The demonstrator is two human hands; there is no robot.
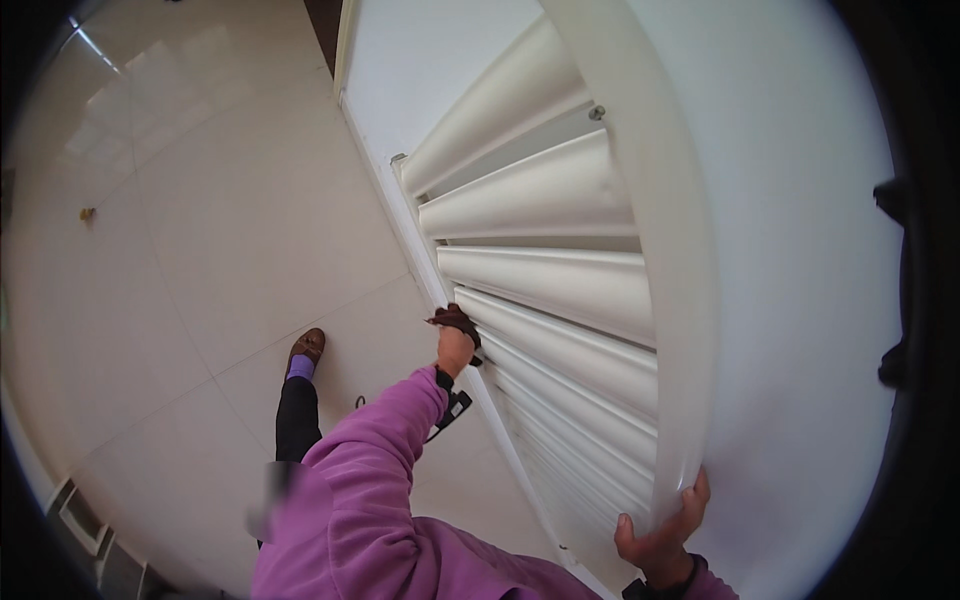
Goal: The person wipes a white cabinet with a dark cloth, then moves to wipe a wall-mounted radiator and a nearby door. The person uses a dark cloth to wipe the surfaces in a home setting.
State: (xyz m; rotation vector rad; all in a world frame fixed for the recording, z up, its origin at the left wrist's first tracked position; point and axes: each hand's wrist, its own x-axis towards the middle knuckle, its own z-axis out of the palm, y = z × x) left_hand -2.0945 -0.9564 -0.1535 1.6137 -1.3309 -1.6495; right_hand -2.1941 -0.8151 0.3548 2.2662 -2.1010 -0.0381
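Observation:
My left hand [456, 351] holds a dark brown cloth [459, 321] against the lower ends of the slats of a white radiator [544, 292]. The fingers are mostly hidden by the cloth. At the lower right, my right hand [664, 529] grasps the radiator's smooth top rail [671, 247], thumb on the near side and fingertips on the wall side. Wide, flat tubes run between this rail and the low edge near the floor, with narrow dark gaps between them. A metal vent plug [597, 113] sticks out beside the rail's far part.
White wall [787, 262] rises behind the radiator, and a white skirting board [427, 274] follows its foot. Pale glossy tiles [225, 247] cover the floor. My brown shoe [307, 346] stands on them. A small yellowish object [88, 214] and grey box-like things [82, 517] lie left.

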